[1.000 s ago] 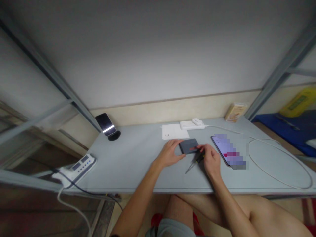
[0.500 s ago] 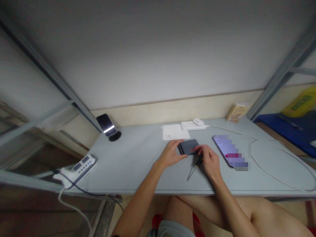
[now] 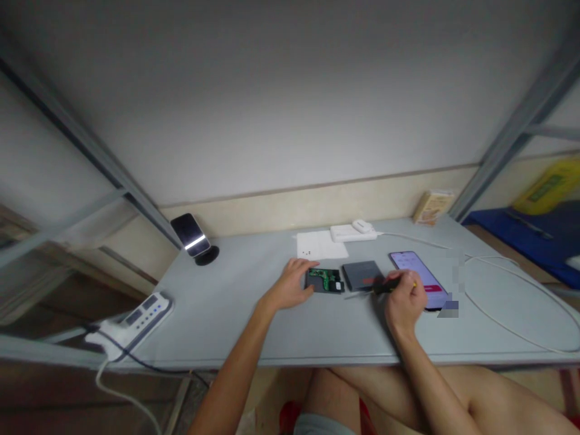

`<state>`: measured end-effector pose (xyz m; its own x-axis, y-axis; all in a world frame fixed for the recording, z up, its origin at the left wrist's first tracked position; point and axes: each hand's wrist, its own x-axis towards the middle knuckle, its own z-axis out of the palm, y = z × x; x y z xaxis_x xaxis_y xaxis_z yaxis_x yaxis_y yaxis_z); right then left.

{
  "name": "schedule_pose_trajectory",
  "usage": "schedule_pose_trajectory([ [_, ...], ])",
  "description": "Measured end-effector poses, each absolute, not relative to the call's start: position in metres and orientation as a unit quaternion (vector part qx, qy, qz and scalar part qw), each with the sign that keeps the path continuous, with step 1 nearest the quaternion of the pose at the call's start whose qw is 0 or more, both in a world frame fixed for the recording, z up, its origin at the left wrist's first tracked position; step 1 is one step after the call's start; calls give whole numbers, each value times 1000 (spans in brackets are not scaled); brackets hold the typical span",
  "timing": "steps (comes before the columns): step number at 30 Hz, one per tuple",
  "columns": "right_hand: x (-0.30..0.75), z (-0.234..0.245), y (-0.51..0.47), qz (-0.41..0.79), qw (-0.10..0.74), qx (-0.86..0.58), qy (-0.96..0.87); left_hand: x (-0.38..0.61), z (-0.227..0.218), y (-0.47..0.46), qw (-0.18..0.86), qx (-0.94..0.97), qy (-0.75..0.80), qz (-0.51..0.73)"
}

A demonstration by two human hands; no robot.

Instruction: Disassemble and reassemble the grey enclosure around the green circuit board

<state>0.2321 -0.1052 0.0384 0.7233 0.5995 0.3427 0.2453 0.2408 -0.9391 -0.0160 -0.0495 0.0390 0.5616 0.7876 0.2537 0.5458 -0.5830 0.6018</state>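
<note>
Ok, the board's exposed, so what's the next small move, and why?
Probably swing the screwdriver in the right hand leftward to the green circuit board. The grey cover lies apart beside it, the left hand rests at the board's edge, and the tip points that way.

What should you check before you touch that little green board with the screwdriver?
1. Left hand steadying the dark tray with the green circuit board: ok, fingers rest on its left edge.
2. Right hand gripping the black-handled screwdriver: ok.
3. Flat grey rectangular cover out of the way: ok, it lies just right of the tray.
4. Screwdriver tip on the board: not ok, it lies over the pale grey table, below the cover.
5. Small parts on the white paper sheet: cannot tell, only specks show.
6. Lit phone clear of the right hand: not ok, the hand is right against it.
</note>
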Motion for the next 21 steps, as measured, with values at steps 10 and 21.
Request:
schedule_pose_trajectory([
  [10, 205, 58, -54, 121, 695, -556, -439, 20, 40, -30, 212, 899, 333, 187],
  [21, 190, 63, -2, 150, 643, -537, -526, 18, 20, -21, 262, 870, 332, 254],
])
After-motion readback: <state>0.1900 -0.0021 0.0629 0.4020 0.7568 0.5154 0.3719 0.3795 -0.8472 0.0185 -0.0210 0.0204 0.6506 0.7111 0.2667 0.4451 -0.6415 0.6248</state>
